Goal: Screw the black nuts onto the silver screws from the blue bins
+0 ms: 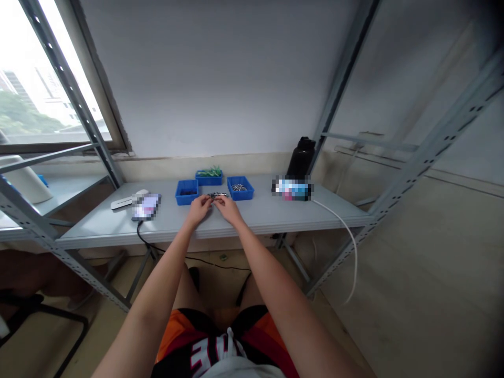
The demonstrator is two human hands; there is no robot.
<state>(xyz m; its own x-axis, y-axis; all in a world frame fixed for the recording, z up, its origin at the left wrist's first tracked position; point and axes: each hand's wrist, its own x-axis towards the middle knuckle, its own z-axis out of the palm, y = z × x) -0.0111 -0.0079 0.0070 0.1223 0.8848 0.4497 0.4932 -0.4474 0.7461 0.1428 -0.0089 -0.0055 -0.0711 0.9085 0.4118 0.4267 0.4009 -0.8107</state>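
My left hand (200, 209) and my right hand (228, 209) are close together over the grey shelf table (260, 215). The fingers of both are drawn together in a pinch. Whatever lies between them is too small to make out. Just beyond the fingertips is a small heap of dark and silvery pieces (218, 195). A blue bin (187, 200) with dark small parts stands to the left of it. Behind is another blue bin (209, 181) holding green pieces. To the right, a third blue bin (241, 196) contains small silvery metal parts.
At the table's left lie a phone (146, 207) with a black cable and a white flat object (122, 202). On the right stand a black bottle (301, 159) and a blurred-out device (292, 188) with a white cable (350, 236). Metal posts frame both ends.
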